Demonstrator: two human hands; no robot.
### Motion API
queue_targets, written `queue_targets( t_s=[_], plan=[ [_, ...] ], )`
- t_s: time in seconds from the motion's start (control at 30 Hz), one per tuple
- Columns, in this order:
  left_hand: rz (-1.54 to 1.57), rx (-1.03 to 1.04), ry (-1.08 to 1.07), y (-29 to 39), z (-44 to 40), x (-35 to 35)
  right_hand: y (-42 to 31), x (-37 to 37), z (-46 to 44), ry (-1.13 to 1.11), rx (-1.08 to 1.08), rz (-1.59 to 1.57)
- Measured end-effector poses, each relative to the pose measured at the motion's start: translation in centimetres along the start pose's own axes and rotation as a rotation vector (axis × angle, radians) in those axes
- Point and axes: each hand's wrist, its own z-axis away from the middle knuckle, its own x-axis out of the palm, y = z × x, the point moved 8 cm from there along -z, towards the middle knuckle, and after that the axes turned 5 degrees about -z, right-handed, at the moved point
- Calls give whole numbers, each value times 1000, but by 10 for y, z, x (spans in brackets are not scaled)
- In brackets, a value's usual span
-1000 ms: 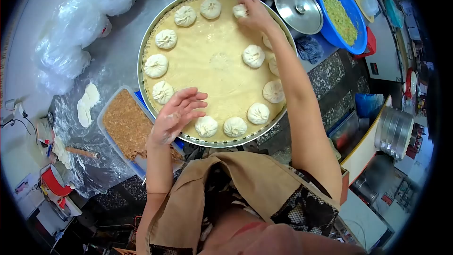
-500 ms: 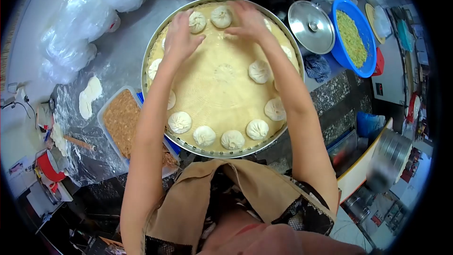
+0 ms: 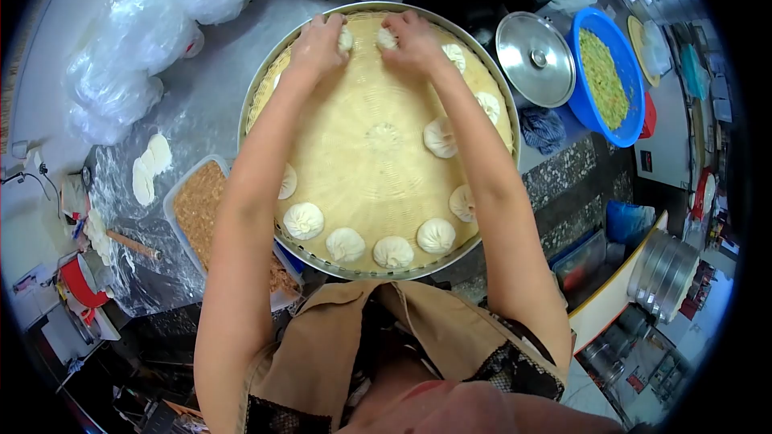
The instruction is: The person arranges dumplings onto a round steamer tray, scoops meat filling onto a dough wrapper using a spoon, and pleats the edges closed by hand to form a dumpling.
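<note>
A large round steamer tray (image 3: 386, 169) with a woven liner holds several pleated buns around its rim. At its far edge, my left hand (image 3: 318, 44) curls around the outer side of a white bun (image 3: 346, 38), fingers closed against it. Beside it, my right hand (image 3: 416, 42) cups another bun (image 3: 387, 38) the same way, partly covering it. Both buns rest on the liner, a gap between them. One bun (image 3: 440, 138) sits further in, by my right forearm. Along the near rim lie more buns, such as a bun (image 3: 304, 221) at the left.
Left of the tray are a tub of brown filling (image 3: 197, 209), flattened dough pieces (image 3: 151, 169), a rolling pin (image 3: 133, 244) and plastic bags (image 3: 153, 40). To the right stand a metal lid (image 3: 535, 59), a blue basin (image 3: 601, 76) of green-yellow filling and a dark cloth (image 3: 543, 129).
My hands, spread over the far buns before, have closed in around two of them from the outer sides. The whole view has shifted slightly.
</note>
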Motion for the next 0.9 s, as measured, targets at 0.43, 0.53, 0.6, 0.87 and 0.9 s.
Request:
queue_targets(
  t_s=[0.43, 0.53, 0.6, 0.87, 0.9],
  plan=[
    [82, 34, 26, 22, -9, 13, 35, -161, 78, 663, 132, -470],
    [65, 34, 19, 25, -9, 12, 22, -105, 78, 126, -1, 28],
    [97, 56, 49, 27, -7, 7, 34, -60, 84, -82, 49, 165],
    [81, 88, -9, 18, -11, 7, 40, -62, 69, 62, 136, -81],
    [88, 96, -16, 17, -11, 8, 40, -60, 69, 60, 136, -78]
  ],
)
